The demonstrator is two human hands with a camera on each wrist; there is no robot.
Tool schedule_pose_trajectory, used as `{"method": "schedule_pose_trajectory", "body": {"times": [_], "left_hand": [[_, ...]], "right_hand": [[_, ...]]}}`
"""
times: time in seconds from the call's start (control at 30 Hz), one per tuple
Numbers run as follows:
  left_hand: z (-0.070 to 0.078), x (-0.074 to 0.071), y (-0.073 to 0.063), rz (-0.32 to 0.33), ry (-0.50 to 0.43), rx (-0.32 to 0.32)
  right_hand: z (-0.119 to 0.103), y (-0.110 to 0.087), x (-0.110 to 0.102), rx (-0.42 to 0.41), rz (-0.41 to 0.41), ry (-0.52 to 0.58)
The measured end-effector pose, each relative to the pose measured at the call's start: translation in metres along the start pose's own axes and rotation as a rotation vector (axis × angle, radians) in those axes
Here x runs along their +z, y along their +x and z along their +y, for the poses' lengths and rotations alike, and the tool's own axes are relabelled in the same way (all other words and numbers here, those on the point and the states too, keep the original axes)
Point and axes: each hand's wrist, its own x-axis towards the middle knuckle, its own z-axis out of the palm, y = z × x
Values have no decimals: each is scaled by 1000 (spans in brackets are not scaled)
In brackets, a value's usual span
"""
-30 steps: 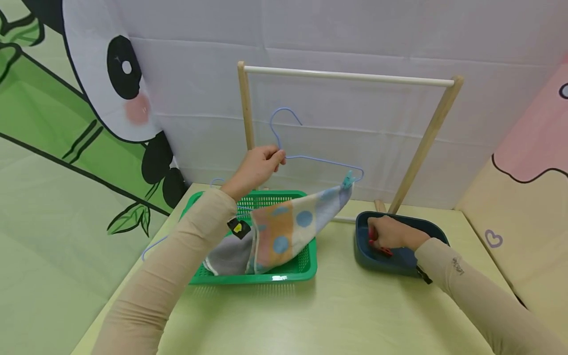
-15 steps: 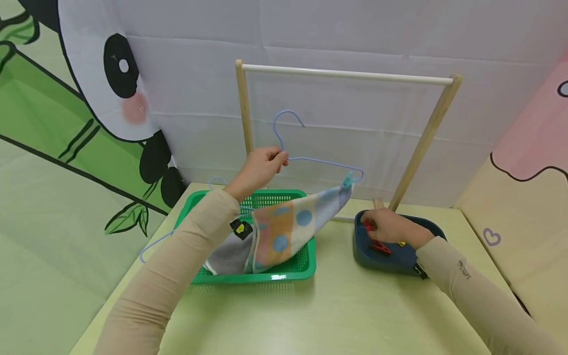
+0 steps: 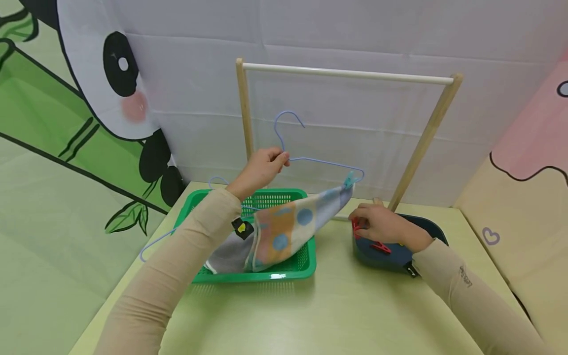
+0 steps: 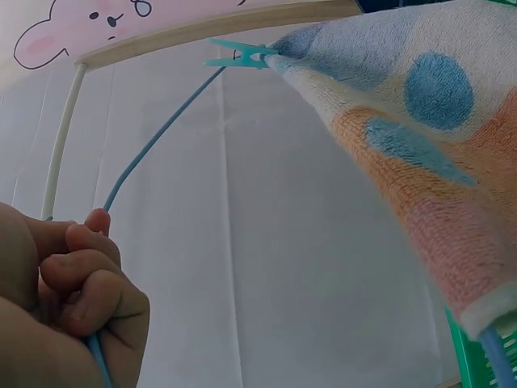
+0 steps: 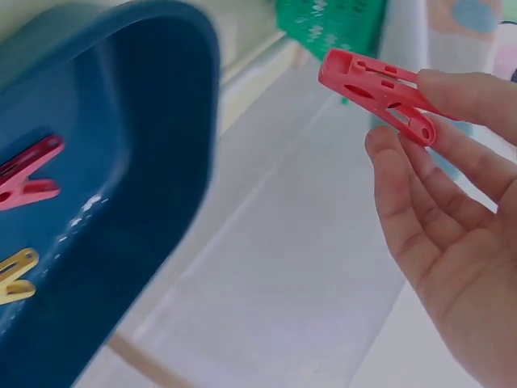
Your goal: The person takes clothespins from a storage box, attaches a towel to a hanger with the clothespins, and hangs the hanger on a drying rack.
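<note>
In the head view my left hand [image 3: 263, 170] grips a blue wire hanger [image 3: 326, 160] at the base of its hook, holding it up above the basket. A teal clothespin [image 4: 242, 54] fastens one corner of a spotted towel [image 3: 284, 231] to the hanger's right end. The rest of the towel slopes down into the green basket [image 3: 253, 277]. My right hand [image 3: 383, 224] is over the left rim of a dark blue tub [image 3: 428, 224]. Between thumb and fingers it pinches a red clothespin [image 5: 380, 89], seen closely in the right wrist view.
Another red clothespin [image 5: 28, 174] and a yellow clothespin [image 5: 16, 275] lie in the tub. Behind stands a rack with a white bar [image 3: 346, 74] and wooden legs [image 3: 426, 143]. More blue hangers [image 3: 155, 242] show around the basket's left side.
My right hand has risen out of the tub and shifted left, bringing up the red clothespin. The left hand and hanger have barely moved.
</note>
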Motion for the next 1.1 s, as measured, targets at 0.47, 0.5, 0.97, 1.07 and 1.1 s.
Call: {"method": "schedule_pose_trajectory", "body": {"times": [0.47, 0.5, 0.97, 1.07, 1.1], "left_hand": [[-5, 4, 8, 8, -75, -36], [-6, 4, 9, 11, -82, -38], [-15, 10, 6, -2, -88, -83], [-16, 9, 5, -1, -98, -85], [-16, 9, 5, 2, -97, -84]], "right_hand": [[-29, 12, 2, 24, -65, 62], [-30, 13, 2, 18, -64, 59], [-50, 27, -4, -79, 20, 84], [-51, 28, -3, -96, 31, 64], [-52, 28, -3, -101, 32, 67]]}}
